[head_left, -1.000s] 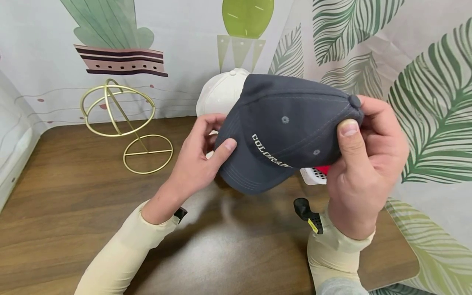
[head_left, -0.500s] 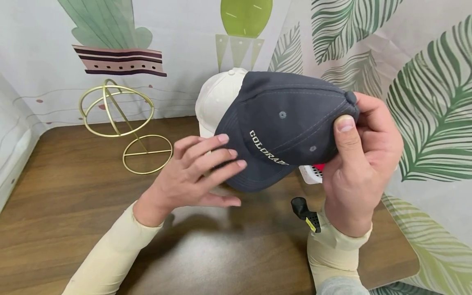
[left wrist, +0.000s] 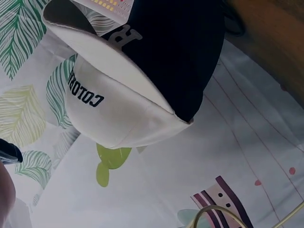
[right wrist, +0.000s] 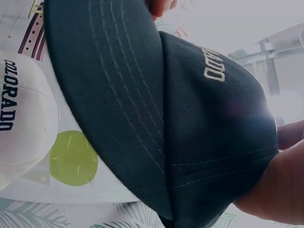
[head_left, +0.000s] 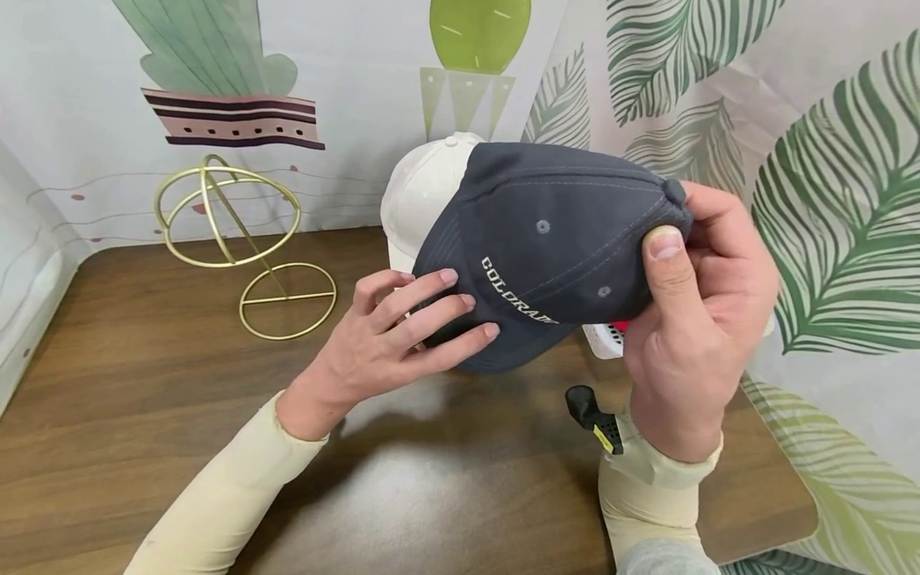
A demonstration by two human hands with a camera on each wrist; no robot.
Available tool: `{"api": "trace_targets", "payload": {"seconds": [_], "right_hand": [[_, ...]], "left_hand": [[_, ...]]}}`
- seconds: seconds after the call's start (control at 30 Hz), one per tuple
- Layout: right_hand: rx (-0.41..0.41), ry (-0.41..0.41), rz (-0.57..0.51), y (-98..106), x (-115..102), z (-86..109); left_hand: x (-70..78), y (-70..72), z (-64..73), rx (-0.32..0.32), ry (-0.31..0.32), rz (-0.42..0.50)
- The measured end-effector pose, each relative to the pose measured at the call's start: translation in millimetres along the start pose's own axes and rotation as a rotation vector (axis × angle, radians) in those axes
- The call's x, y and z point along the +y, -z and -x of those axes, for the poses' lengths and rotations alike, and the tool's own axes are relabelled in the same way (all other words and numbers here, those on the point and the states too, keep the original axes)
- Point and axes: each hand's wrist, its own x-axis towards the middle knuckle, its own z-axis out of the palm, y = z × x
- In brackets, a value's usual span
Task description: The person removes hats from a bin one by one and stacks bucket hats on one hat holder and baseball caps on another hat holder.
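A dark blue-grey baseball cap (head_left: 568,263) with pale COLORADO lettering hangs in the air, brim to the lower left. Its crown top is pinched between thumb and fingers of my right hand (head_left: 700,319). My left hand (head_left: 388,339) has its fingers spread and extended over the brim, while its thumb is hidden. Behind the held cap, and partly covered by it, sits a white cap (head_left: 424,196). In the left wrist view the white cap (left wrist: 128,114), with dark lettering, is next to a very dark cap (left wrist: 185,61) bearing a letter R.
A gold wire hat stand (head_left: 283,297) stands at the left on the brown wooden table (head_left: 93,359). Part of a white perforated basket (head_left: 604,343) with something red shows behind the held cap. A leaf- and cactus-print cloth (head_left: 345,88) hangs behind the table.
My left hand has let go of the brim's edge, which it pinched, and now lies with extended fingers over the brim. My right hand, with the cap, has shifted slightly left.
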Motion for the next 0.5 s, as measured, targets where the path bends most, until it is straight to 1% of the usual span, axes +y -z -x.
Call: {"api": "trace_targets", "payload": {"seconds": [0.13,0.23,0.33,0.5], "right_hand": [[-0.020,-0.019,-0.001,-1.8,1.9,1.9],[-0.039,-0.036,0.012,-3.6,3.8,3.3],[-0.059,-0.060,0.036,-4.7,4.7,4.6],[-0.099,-0.104,0.067,-5.7,3.9,6.8]], "left_hand": [[-1.8,0.9,-3.8,0.111,0.000,0.048],[-2.8,-0.1,-5.0,0.186,0.016,0.074],[-2.8,-1.0,-4.5,0.235,0.056,0.109],[-2.4,-3.3,-3.3,0.308,0.154,0.185]]}}
